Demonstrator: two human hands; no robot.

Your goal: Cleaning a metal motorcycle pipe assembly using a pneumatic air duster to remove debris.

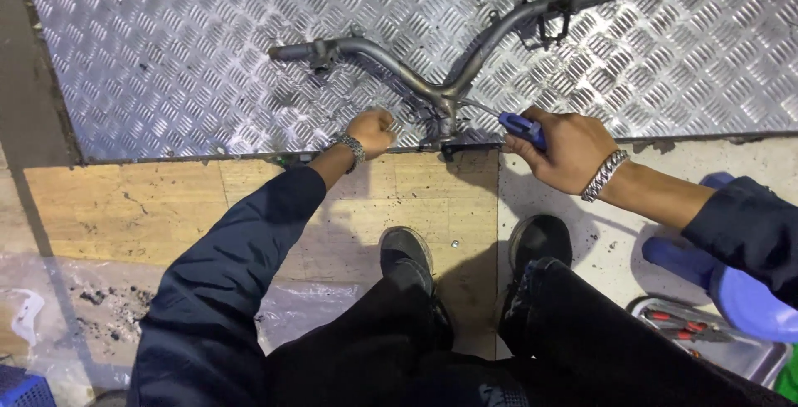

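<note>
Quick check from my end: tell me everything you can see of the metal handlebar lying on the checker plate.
The handlebar is a bare grey metal tube, bent into a shallow V with two arms spreading from a central stem. Small brackets sit near both ends, the right one dark. It lies flat on the checker plate, stem toward the person. The left hand, closed in a fist, is beside the stem base; whether it touches is unclear. The right hand grips a blue-handled tool whose thin shaft points at the stem.

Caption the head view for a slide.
Left hand steadies grey handlebar on checker plate; right hand holds blue-handled tool.
</note>
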